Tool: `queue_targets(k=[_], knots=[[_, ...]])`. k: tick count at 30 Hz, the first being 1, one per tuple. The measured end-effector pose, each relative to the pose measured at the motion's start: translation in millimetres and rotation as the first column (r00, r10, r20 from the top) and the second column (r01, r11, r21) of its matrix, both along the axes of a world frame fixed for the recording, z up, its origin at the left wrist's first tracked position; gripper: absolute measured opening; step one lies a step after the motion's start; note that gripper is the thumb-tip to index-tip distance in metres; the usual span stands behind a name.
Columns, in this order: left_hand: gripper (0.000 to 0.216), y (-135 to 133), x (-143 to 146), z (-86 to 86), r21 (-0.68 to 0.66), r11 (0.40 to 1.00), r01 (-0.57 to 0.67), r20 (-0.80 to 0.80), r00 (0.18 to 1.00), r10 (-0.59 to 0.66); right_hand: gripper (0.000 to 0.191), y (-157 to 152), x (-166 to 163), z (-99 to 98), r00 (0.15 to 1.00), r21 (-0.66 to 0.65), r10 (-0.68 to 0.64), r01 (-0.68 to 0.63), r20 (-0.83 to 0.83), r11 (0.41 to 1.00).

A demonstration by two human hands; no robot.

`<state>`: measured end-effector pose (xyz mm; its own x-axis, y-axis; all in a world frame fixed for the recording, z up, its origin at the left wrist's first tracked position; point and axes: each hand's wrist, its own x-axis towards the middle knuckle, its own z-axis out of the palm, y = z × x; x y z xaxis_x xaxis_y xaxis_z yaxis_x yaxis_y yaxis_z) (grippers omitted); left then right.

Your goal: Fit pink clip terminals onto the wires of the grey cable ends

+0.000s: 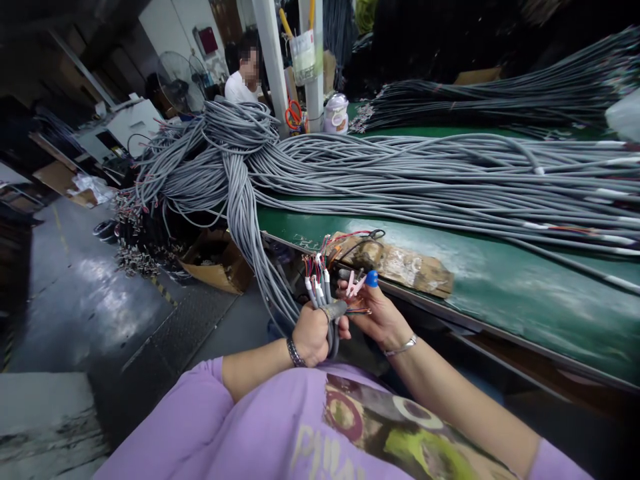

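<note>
Cable ends (318,283): a handful of grey cables with bared coloured cores, held upright just off the near edge of the worktop (500,293), in front of the person's chest.
Left hand (311,335): closed in a fist around the cables, a little below their tips.
Right hand (376,313): fingers drawn together, pinching thin leads (356,285) beside the bundle – one fingertip wears a blue cover (371,278).
Handling: likely light at the tips and limp along the run, with a smooth jacket; the fine cores look easy to bend or snap.
Hold: probably best on the jacket – cores taken singly, by fingertip.
Cable mass (400,173): lies across the worktop, spilling over its left end.
</note>
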<state>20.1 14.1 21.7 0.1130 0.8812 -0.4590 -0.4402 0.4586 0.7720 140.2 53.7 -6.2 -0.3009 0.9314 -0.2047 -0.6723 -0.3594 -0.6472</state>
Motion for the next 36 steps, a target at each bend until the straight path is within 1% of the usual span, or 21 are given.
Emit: queue_targets(k=[3, 6, 9, 11, 14, 17, 20, 22, 24, 29, 32, 36], knots=[[0.041, 0.4, 0.1, 0.0, -0.013, 1.0, -0.004, -0.01, 1.0, 0.004, 0.047, 2.3, -1.0, -4.9, 0.999, -0.022, -0.033, 0.033, 0.006, 0.999], [0.041, 0.2, 0.7, 1.5, -0.022, 1.0, 0.015, -0.03, 0.999, -0.015, 0.047, 2.5, -2.2, -8.1, 0.999, -0.05, -0.035, 0.035, 0.01, 0.998], [0.04, -1.7, 0.8, 3.6, -0.012, 0.999, 0.036, -0.045, 0.998, -0.036, 0.047, 1.1, -3.4, -7.2, 0.998, -0.07, -0.064, 0.063, -0.013, 0.996], [0.039, -3.7, 0.2, 5.1, 0.008, 0.999, 0.041, -0.05, 0.998, -0.04, 0.046, -0.4, -3.5, -4.7, 0.997, -0.057, -0.078, 0.077, -0.015, 0.995], [0.039, -7.5, -1.8, 7.0, 0.036, 0.998, 0.049, -0.062, 0.997, -0.047, 0.049, -3.4, -1.4, 0.0, 0.999, -0.028, -0.051, 0.051, 0.002, 0.998], [0.042, -11.7, -4.1, 7.4, 0.05, 0.997, 0.056, -0.082, 0.995, -0.052, 0.05, -6.6, 3.1, 4.5, 1.0, -0.029, -0.003, 0.003, -0.003, 1.0], [0.044, -15.1, -6.0, 6.6, 0.07, 0.996, 0.058, -0.089, 0.995, -0.052, 0.043, -8.8, 7.5, 7.7, 1.0, -0.03, 0.028, -0.027, 0.005, 0.999], [0.044, -16.0, -6.9, 6.5, 0.088, 0.995, 0.056, -0.083, 0.995, -0.049, 0.035, -9.6, 9.0, 8.9, 1.0, -0.029, 0.023, -0.022, 0.021, 0.999], [0.042, -15.4, -7.6, 6.7, 0.102, 0.994, 0.04, -0.074, 0.997, -0.032, 0.031, -9.9, 8.9, 9.3, 1.0, -0.022, 0.012, -0.011, 0.026, 1.0], [0.037, -9.7, -6.7, 6.6, 0.072, 0.997, -0.014, -0.051, 0.999, 0.018, 0.035, -7.4, 5.3, 7.3, 1.0, -0.028, -0.016, 0.016, -0.004, 0.999], [0.037, -5.9, -4.3, 4.9, 0.058, 0.998, -0.019, -0.042, 0.999, 0.021, 0.039, -4.0, 3.6, 4.3, 1.0, -0.051, 0.001, -0.001, 0.001, 0.999], [0.036, -2.6, -1.4, 1.1, 0.037, 0.999, -0.009, -0.061, 0.998, 0.011, 0.035, -1.1, 2.2, 0.7, 0.998, -0.073, -0.056, 0.056, 0.008, 0.996]])
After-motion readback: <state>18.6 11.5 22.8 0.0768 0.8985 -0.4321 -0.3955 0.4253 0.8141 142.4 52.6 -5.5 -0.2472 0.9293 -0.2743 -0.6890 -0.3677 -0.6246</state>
